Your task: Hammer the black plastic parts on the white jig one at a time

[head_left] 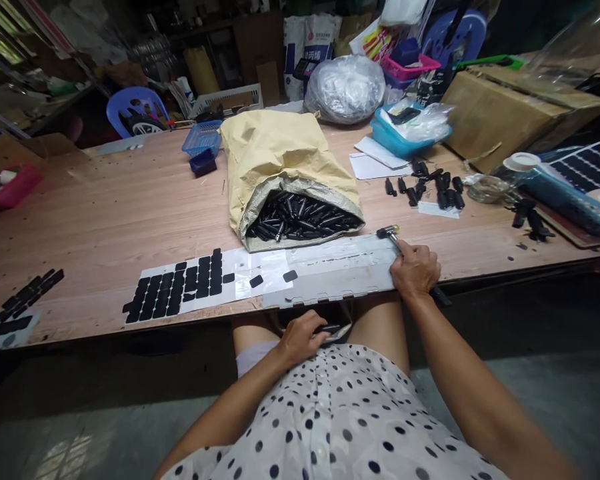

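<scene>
My right hand [416, 268] is wrapped around the handle of a small hammer [387, 231]. The hammer's head, with a yellowish face, rests over the right end of a grey board [340, 267] along the table edge. Low at my lap, my left hand [303, 338] closes on a slim black piece [331, 328], mostly covered by the fingers. Just beyond the board lies a yellow sack [285, 147], its mouth open towards me and full of black tapered parts [300, 217]. Black rounded pads [167, 290] line a white sheet at the left, with two loose ones nearer the middle.
Loose black parts [445, 190] are scattered at the right, near a cardboard box [505, 113] and a turquoise basket [405, 137]. A blue basket [203, 138] stands behind the sack's left side. At the far left is a red tray [13, 190].
</scene>
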Tool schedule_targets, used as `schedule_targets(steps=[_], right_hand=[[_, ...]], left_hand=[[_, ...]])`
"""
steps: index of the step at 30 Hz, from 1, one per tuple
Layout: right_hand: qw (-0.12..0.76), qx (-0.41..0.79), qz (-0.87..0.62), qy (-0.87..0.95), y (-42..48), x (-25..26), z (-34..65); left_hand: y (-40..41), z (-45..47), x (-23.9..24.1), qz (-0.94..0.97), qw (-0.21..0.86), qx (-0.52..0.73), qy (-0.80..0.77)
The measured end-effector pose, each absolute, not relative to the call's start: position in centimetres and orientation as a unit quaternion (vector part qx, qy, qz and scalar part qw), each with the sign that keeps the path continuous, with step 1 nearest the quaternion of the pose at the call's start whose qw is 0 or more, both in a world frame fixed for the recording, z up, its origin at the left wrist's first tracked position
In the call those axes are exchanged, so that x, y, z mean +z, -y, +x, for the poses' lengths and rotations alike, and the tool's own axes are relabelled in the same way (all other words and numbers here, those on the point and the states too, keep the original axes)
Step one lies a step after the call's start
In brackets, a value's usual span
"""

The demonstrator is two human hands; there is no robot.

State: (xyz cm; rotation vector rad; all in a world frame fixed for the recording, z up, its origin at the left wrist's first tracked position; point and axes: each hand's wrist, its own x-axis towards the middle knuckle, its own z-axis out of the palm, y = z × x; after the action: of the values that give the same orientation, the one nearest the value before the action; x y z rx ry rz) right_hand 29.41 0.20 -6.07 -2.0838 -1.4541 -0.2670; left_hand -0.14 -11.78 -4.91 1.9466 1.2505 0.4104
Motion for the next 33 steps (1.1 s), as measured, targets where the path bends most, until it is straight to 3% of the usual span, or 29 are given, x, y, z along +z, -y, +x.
schedule_targets(steps=[3, 6, 10, 14, 16, 19, 23, 28, 33], right_hand=[[0.29, -0.101, -0.779, 0.547, -0.2, -6.3, 29.2], [0.293, -0.103, -0.778, 0.546, -0.3, -6.4, 29.3], [0.303, -0.097, -0.773, 0.549, -0.3, -6.8, 29.5], [0.299, -0.077, -0.779, 0.545, -0.4, -6.8, 29.4], [0.295, -0.075, -0.783, 0.542, -0.4, -6.6, 29.1], [0.289, -0.08, -0.789, 0.537, -0.3, -6.2, 28.7], [0.283, -0.087, -0.788, 0.539, -0.3, -6.0, 28.5], [0.29, -0.093, -0.782, 0.544, -0.2, -6.3, 28.7], [0.279, -0.093, -0.788, 0.541, -0.3, -6.5, 28.9]], left_hand=[[12.2, 0.1, -6.5, 0.711, 0.373, 0.072, -0.592], [11.8, 0.4, -5.6, 0.728, 0.389, 0.026, -0.564], [8.1, -0.8, -1.9, 0.698, 0.459, 0.139, -0.532], [-0.2, -3.7, 1.4, 0.553, 0.315, 0.311, -0.706], [-4.1, -5.0, 2.2, 0.494, 0.218, 0.316, -0.78], [-7.5, -5.7, 2.6, 0.452, 0.155, 0.264, -0.838], [-8.1, -6.1, 2.4, 0.445, 0.156, 0.237, -0.849], [-5.5, -7.6, 1.8, 0.453, 0.152, 0.293, -0.828], [-0.7, -6.7, 0.2, 0.495, 0.269, 0.402, -0.722]])
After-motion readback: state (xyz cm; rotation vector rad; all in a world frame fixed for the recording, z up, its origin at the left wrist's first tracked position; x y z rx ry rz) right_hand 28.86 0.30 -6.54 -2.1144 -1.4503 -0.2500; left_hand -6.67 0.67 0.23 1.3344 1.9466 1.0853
